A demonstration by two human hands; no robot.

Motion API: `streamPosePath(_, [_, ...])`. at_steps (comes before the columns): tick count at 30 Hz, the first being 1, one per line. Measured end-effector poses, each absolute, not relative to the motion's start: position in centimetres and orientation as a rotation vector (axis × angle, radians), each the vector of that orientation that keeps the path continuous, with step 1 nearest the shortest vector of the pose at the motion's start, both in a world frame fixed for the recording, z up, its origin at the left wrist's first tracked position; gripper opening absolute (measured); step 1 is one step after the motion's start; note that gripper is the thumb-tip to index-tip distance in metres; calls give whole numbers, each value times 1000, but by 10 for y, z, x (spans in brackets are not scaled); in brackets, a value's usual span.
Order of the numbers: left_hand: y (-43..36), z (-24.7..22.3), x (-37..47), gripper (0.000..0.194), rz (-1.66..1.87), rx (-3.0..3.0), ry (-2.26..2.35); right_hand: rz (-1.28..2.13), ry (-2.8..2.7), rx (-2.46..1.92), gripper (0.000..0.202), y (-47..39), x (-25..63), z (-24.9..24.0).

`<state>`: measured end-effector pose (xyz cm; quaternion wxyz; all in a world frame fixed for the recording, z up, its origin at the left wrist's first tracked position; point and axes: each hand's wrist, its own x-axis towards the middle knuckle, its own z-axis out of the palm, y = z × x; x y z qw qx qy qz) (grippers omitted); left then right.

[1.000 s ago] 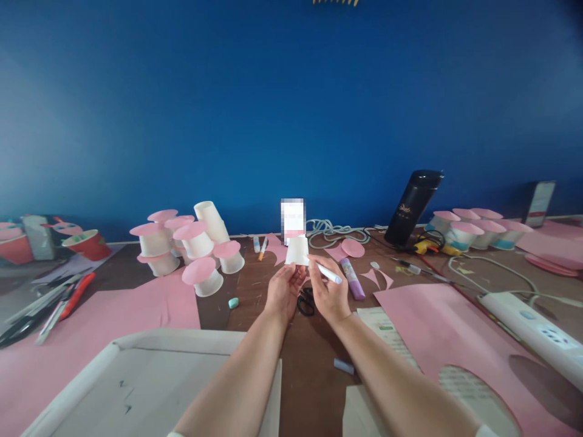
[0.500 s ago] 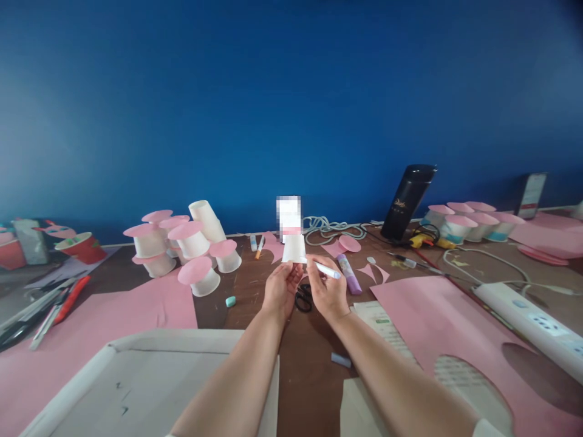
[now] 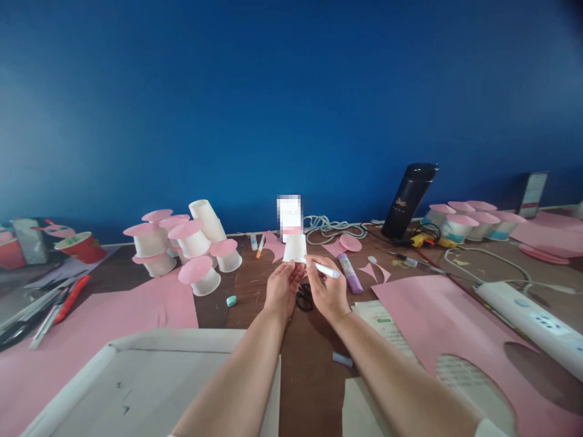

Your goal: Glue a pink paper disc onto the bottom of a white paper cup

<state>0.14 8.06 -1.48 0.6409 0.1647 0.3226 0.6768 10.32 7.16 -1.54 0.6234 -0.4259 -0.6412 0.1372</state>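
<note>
Currently, hands (image 3: 281, 290) grasp a cup (image 3: 295, 249) and pen (image 3: 328, 271); lettering (image 3: 400, 203) on the flask (image 3: 413, 185) is illegible.

The left forearm (image 3: 239, 367) and the right forearm (image 3: 396, 367) are stretched forward and angled inward. The left hand (image 3: 280, 291) is held with fingers (image 3: 288, 268) bent, the right hand (image 3: 331, 294) close beside it, fingertips (image 3: 310, 260) pinched.

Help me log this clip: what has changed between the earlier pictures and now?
Little: the view shifted slightly, leaving the scene a bit farther left than at first. Nothing was grasped or released: the left hand still holds the white cup, the right hand the marker. The black bottle stayed put.
</note>
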Motion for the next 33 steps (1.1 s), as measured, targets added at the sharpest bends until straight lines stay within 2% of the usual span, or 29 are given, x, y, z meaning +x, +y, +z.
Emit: streamPosePath(33, [77, -15, 2, 7, 1542, 406, 720, 312, -1496, -994, 18, 68, 104, -13])
